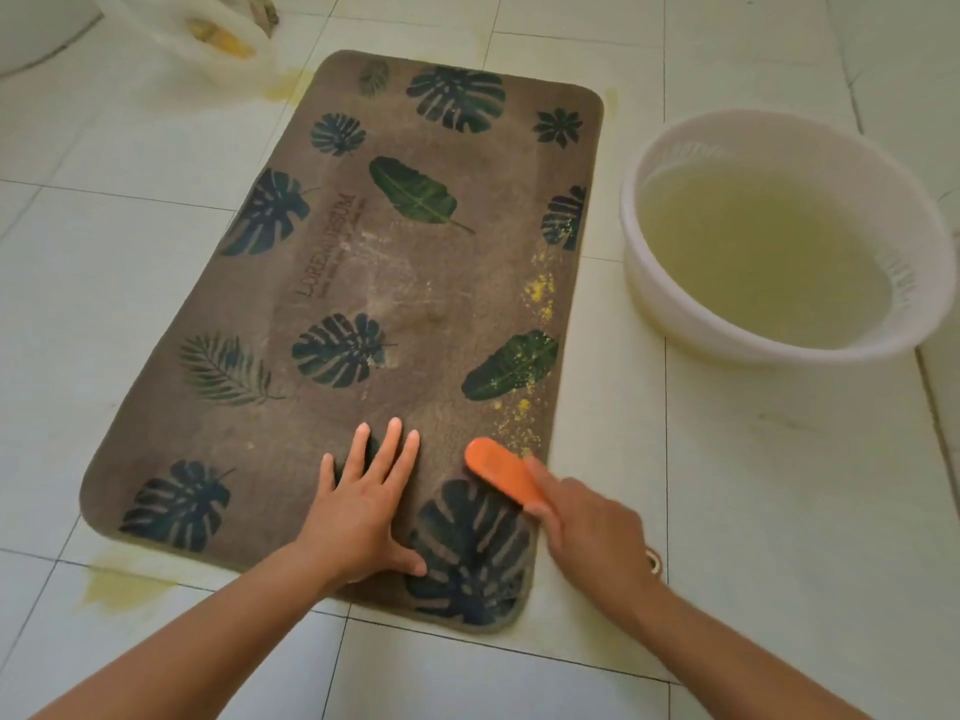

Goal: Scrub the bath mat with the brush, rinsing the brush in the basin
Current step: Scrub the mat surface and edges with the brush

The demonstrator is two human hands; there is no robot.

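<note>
A brown bath mat (441, 283) printed with dark green leaves lies flat on the tiled floor. Yellow crumbs speckle its right side. My left hand (363, 506) presses flat on the mat's near end, fingers spread. My right hand (587, 527) grips an orange brush (498, 470), which rests on the mat near its right edge, just below the crumbs. A white basin (670, 298) holding cloudy yellowish water stands on the floor to the right of the mat.
A white plastic bag (208, 33) with something yellow inside sits at the far left beyond the mat. Yellowish wet stains (119, 589) mark the tiles by the mat's near left corner and far corners. White tiled floor surrounds everything.
</note>
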